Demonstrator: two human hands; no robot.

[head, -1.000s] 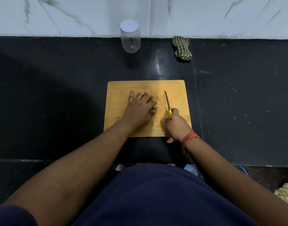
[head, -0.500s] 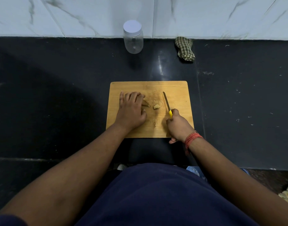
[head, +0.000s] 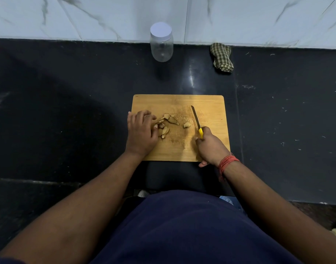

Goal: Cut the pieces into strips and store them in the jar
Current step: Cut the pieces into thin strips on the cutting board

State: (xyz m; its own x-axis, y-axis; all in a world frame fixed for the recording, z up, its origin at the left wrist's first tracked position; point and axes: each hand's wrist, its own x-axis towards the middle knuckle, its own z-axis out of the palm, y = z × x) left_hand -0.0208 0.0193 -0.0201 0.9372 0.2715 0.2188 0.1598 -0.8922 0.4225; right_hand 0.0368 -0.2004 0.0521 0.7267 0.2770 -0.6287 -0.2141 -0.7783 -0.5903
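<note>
Left hand (head: pixel 141 131) curls onto the ginger pieces (head: pixel 166 124); our right hand (head: pixel 211 144) grips the knife (head: pixel 197 121). Light, slippery slices, probably best pinned flat.

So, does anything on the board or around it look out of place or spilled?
Nothing spilled. One piece lies apart from the pile, nearer the knife. The jar stands upright, lid on, and looks empty.

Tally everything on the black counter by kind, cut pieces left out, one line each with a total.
Wooden cutting board: 1
Yellow-handled knife: 1
Clear jar with white lid: 1
Checked cloth: 1
Total: 4
</note>
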